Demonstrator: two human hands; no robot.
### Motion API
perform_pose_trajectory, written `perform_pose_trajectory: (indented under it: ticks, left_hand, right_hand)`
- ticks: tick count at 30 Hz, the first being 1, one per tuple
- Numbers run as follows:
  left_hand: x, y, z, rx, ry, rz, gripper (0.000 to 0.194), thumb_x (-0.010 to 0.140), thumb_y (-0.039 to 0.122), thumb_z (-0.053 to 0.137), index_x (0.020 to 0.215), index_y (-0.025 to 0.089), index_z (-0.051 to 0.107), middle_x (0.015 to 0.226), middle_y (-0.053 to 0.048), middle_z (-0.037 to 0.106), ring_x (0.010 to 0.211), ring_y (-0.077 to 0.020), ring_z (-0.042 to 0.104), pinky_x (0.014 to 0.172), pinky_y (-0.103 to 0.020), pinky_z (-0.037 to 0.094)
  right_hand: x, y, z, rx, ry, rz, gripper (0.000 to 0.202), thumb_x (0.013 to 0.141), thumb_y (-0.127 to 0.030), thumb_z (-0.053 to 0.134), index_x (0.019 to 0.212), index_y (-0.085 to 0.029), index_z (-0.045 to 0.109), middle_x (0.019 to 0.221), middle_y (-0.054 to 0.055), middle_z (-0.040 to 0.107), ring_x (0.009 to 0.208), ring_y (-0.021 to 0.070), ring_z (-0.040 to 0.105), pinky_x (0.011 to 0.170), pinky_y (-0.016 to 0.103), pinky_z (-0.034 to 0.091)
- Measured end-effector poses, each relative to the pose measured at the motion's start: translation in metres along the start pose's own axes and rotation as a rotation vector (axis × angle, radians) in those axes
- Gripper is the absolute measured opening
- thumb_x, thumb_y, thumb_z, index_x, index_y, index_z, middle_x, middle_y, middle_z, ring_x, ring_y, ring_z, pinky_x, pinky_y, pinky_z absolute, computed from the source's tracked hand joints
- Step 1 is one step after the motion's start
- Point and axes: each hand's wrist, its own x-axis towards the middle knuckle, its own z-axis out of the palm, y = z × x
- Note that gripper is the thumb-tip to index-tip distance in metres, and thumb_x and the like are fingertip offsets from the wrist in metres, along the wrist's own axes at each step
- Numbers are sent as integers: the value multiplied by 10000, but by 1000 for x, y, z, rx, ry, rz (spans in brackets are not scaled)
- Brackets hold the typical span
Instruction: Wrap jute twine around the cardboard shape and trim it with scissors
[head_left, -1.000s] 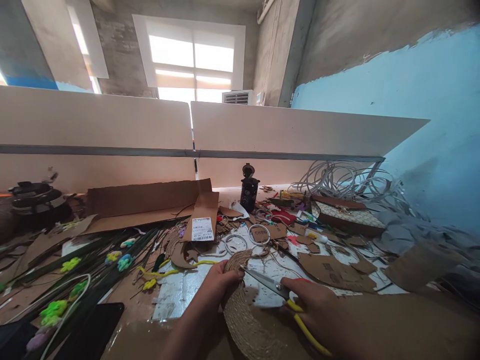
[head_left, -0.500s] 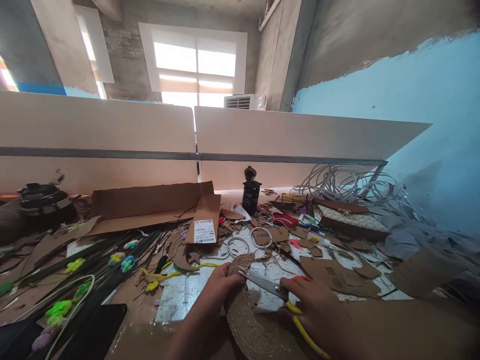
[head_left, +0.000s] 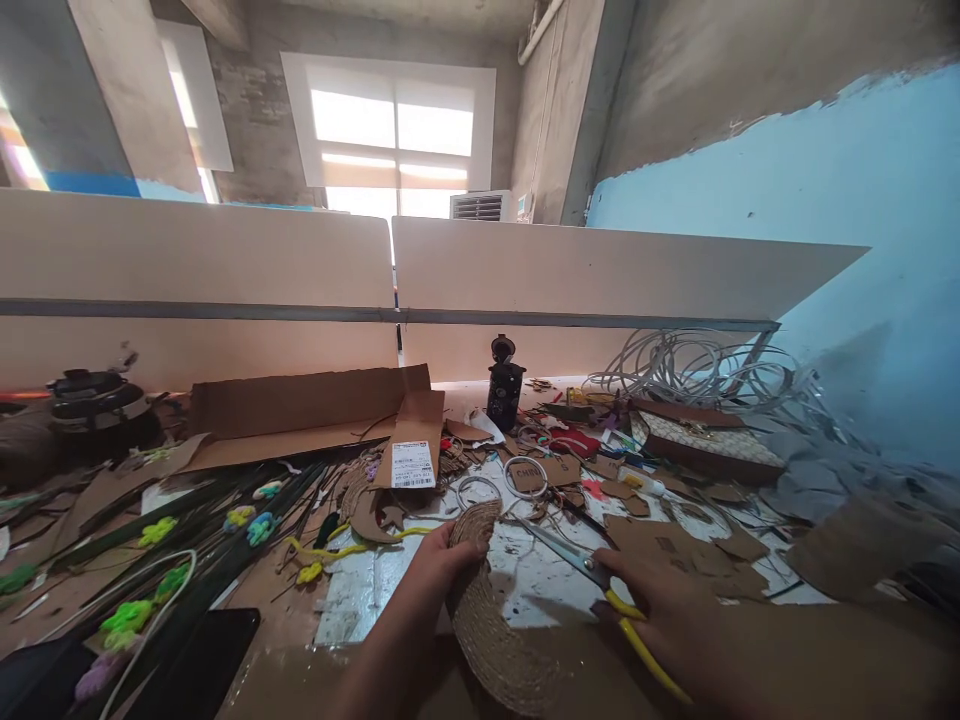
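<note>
My left hand (head_left: 431, 580) grips a curved, crescent-shaped piece wound with rows of brown twine (head_left: 487, 630), its upper end pinched between thumb and fingers. The lower end of the piece hangs down toward the bottom edge. Scissors with yellow handles (head_left: 559, 545) are in my right hand (head_left: 660, 620), to the right of the twine piece and apart from it. Their blades point up and left, nearly closed. Another crescent-shaped brown piece (head_left: 367, 515) lies on the table, just left of the hands.
A cardboard box (head_left: 315, 425) with a white label lies behind the hands. Beyond stands a black open-lidded bottle (head_left: 505, 390). White rings (head_left: 525, 477), cardboard scraps (head_left: 675, 550), knitted flowers (head_left: 157, 532), a black phone (head_left: 199, 665) and a handbag (head_left: 701, 440) crowd the table.
The scissors and my right hand have moved right, away from the upper end of the twine piece. My left hand still holds that piece in nearly the same spot.
</note>
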Motion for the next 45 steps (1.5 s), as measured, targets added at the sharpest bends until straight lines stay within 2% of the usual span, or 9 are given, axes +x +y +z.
perform_pose_trajectory:
  ticks: [5,9,15,19,22,26,30,37,45]
  left_hand:
    - [0,1,-5,-21,-64,50,395,581,247,793,945,137,687,733,-39,738,601,-169,654,596,-258,496]
    - [-2,4,-7,-7,-47,57,391,601,233,775,971,136,693,739,-39,729,615,-167,646,591,-248,480]
    - [-1,3,-6,-41,-50,71,379,602,213,769,966,144,692,707,-18,699,588,-150,613,585,-244,465]
    - [0,1,-5,-57,-83,110,415,600,199,774,1005,138,705,736,-31,705,600,-154,616,597,-251,459]
    - [1,2,-7,-48,-71,116,419,611,199,781,1021,139,716,759,-36,712,607,-151,617,602,-245,449]
    - [4,1,-9,-72,-68,110,419,587,217,804,990,145,715,803,-52,725,655,-181,649,645,-270,479]
    - [6,-2,-7,-69,-50,105,423,592,242,824,987,156,698,795,-49,717,667,-187,653,662,-276,491]
    - [-2,-4,8,17,-17,177,502,580,336,894,965,200,603,810,-33,698,651,-168,622,607,-243,449]
    - [-8,-7,17,-17,-60,93,497,633,340,856,1009,226,554,710,24,639,561,-133,569,537,-221,398]
  right_hand:
    - [3,27,-7,-59,-106,27,462,772,-239,622,1209,-353,718,1138,57,764,993,327,707,805,408,531]
    - [14,25,-24,46,-192,-6,467,764,-253,632,1213,-344,724,1120,72,765,946,305,715,757,350,518]
    - [51,-47,-43,356,-96,47,402,878,-343,568,1266,-330,675,1234,62,709,907,270,700,796,377,522]
    - [80,-102,-9,994,-215,55,577,805,-363,696,1359,-267,568,1277,95,659,830,200,668,754,341,531]
    - [96,-111,20,1249,-205,68,483,779,-484,732,1165,-206,648,991,72,714,814,205,652,758,347,524]
    - [100,-85,24,970,-57,141,364,847,-530,640,935,-184,713,860,63,703,771,218,632,715,344,503]
    - [92,-71,11,625,58,81,445,834,-429,648,1231,-230,674,1248,95,652,963,256,632,790,357,487]
    - [83,-103,22,991,-173,80,348,797,-532,716,840,-187,710,822,31,674,738,198,576,662,295,417]
    - [81,-110,25,1352,-311,228,404,655,-576,809,745,-201,687,615,-18,563,592,149,485,572,270,374]
